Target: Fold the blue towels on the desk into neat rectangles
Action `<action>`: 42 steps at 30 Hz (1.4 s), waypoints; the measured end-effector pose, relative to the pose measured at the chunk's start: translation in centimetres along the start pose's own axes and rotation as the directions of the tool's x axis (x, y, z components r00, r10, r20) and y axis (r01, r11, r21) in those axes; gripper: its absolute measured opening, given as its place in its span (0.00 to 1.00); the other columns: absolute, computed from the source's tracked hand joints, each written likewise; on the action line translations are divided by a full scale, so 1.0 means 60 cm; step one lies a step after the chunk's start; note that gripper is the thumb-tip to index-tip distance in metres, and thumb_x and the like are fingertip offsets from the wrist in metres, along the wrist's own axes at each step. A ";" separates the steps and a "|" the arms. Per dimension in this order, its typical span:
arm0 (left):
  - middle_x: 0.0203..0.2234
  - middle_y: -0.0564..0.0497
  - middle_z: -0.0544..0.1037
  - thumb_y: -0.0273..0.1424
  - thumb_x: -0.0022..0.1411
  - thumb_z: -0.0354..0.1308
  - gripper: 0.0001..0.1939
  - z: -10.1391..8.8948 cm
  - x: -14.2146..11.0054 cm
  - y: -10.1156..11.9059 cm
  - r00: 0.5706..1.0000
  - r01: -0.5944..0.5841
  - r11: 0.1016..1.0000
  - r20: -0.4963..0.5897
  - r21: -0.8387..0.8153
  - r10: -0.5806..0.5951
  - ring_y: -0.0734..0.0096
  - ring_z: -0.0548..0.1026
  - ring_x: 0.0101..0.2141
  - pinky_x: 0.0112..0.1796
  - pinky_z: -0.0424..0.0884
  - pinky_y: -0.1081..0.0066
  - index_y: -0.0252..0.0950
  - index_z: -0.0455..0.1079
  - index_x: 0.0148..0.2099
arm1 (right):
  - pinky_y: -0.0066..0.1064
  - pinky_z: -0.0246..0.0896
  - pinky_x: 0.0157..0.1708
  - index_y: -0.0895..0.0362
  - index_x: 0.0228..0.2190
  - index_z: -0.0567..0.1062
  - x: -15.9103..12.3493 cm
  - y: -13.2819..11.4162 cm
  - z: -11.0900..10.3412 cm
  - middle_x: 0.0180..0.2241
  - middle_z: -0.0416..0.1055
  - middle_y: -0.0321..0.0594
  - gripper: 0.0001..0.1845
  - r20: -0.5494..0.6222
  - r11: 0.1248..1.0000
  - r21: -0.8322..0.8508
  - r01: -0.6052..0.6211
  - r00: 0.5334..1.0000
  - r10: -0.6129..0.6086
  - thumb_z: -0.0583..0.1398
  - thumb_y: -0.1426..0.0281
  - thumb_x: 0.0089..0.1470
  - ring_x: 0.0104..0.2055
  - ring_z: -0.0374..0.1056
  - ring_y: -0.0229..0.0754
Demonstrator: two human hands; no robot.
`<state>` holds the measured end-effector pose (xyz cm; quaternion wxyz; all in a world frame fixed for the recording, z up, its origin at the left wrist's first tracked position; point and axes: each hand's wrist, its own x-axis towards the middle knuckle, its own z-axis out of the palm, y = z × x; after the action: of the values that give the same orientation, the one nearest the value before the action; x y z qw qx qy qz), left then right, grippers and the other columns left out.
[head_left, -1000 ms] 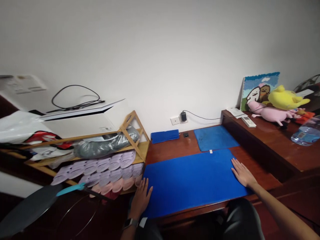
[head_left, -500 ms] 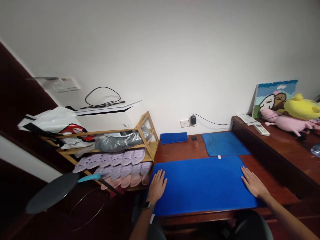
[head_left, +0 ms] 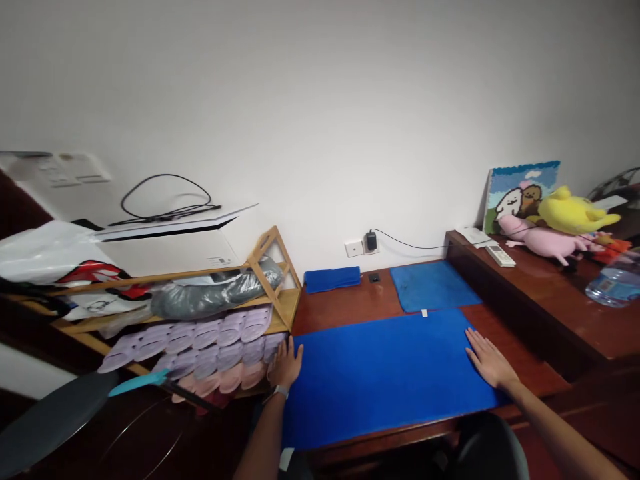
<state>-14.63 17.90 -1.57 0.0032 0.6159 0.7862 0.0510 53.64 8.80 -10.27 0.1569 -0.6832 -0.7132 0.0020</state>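
A large bright blue towel (head_left: 385, 380) lies spread flat on the brown wooden table (head_left: 345, 310). At its left edge rests my left hand (head_left: 286, 365), its fingers apart and holding nothing; a watch is on that wrist. My right hand (head_left: 491, 361) lies flat across the towel's right edge with fingers stretched out. Behind the spread towel, a lighter blue cloth (head_left: 435, 285) lies flat, close to the towel's far edge, where a small white tag shows. Farther left, a folded blue cloth (head_left: 333, 279) sits against the wall.
To the left stands a wooden rack (head_left: 285, 310) with lilac and pink slippers (head_left: 220, 330), a white box (head_left: 175, 253) and bags. On the raised surface at right are a remote (head_left: 500, 256), plush toys (head_left: 545, 243) and a water bottle (head_left: 613, 283). A black adapter (head_left: 371, 240) is plugged into the wall.
The view has swung to the right, so the bottle now shows. My left hand has slid outward from the towel's top to its left edge. My right hand stays on the right edge.
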 end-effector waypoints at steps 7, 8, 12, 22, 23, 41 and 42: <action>0.70 0.32 0.63 0.39 0.74 0.37 0.34 0.002 -0.026 0.069 0.945 -0.181 0.983 -0.276 0.008 0.176 0.50 0.58 0.71 0.68 0.55 0.51 0.22 0.62 0.70 | 0.50 0.48 0.72 0.57 0.72 0.57 0.006 -0.024 -0.028 0.72 0.53 0.45 0.38 0.050 0.999 0.003 -0.037 0.998 0.037 0.41 0.51 0.70 0.74 0.49 0.50; 0.70 0.33 0.63 0.39 0.74 0.37 0.33 -0.002 -0.044 0.108 0.921 -0.266 0.964 -0.295 -0.004 0.253 0.51 0.58 0.71 0.69 0.54 0.52 0.23 0.63 0.70 | 0.50 0.46 0.73 0.58 0.72 0.56 0.007 -0.027 -0.033 0.73 0.52 0.45 0.38 0.068 0.999 0.004 -0.045 0.997 0.045 0.41 0.51 0.70 0.75 0.48 0.49; 0.71 0.40 0.63 0.38 0.76 0.37 0.30 -0.018 -0.166 0.326 0.782 -0.609 0.789 -0.226 -0.082 0.581 0.56 0.57 0.71 0.70 0.53 0.53 0.30 0.64 0.70 | 0.49 0.42 0.74 0.58 0.72 0.54 0.008 -0.035 -0.049 0.73 0.50 0.45 0.39 0.116 0.997 0.007 -0.075 0.991 0.073 0.39 0.51 0.70 0.76 0.44 0.47; 0.75 0.44 0.53 0.48 0.75 0.36 0.36 0.021 -0.361 0.607 0.558 -0.797 0.526 -0.027 -0.298 0.829 0.60 0.49 0.74 0.71 0.50 0.53 0.36 0.48 0.77 | 0.54 0.38 0.74 0.54 0.74 0.49 0.002 -0.057 -0.075 0.74 0.49 0.42 0.35 -0.021 0.996 -0.044 -0.073 0.997 0.072 0.41 0.55 0.71 0.77 0.40 0.49; 0.75 0.44 0.52 0.49 0.75 0.36 0.36 0.023 -0.359 0.605 0.559 -0.796 0.528 -0.026 -0.295 0.829 0.60 0.49 0.74 0.72 0.49 0.53 0.36 0.48 0.77 | 0.54 0.37 0.74 0.54 0.73 0.50 -0.004 -0.059 -0.080 0.74 0.49 0.43 0.35 -0.052 0.997 -0.047 -0.060 0.997 0.058 0.41 0.57 0.72 0.77 0.40 0.49; 0.75 0.42 0.52 0.43 0.76 0.36 0.35 0.020 -0.410 0.749 0.527 -0.790 0.472 -0.040 -0.390 0.849 0.58 0.48 0.74 0.72 0.49 0.50 0.32 0.46 0.77 | 0.51 0.41 0.74 0.52 0.74 0.47 -0.090 -0.035 -0.068 0.75 0.44 0.44 0.36 0.100 0.993 0.042 0.107 0.989 -0.110 0.46 0.56 0.71 0.76 0.42 0.50; 0.75 0.42 0.51 0.43 0.75 0.36 0.35 0.025 -0.414 0.756 0.524 -0.788 0.476 -0.021 -0.390 0.851 0.58 0.48 0.74 0.72 0.49 0.50 0.32 0.45 0.77 | 0.51 0.42 0.74 0.52 0.74 0.46 -0.090 -0.033 -0.066 0.75 0.43 0.44 0.36 0.103 0.994 0.036 0.106 0.989 -0.110 0.47 0.56 0.70 0.76 0.41 0.51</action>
<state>35.38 4.67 -0.65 0.1579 0.9073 0.3669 0.1314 52.68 2.53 -7.24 0.1294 -0.6401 -0.7563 0.0402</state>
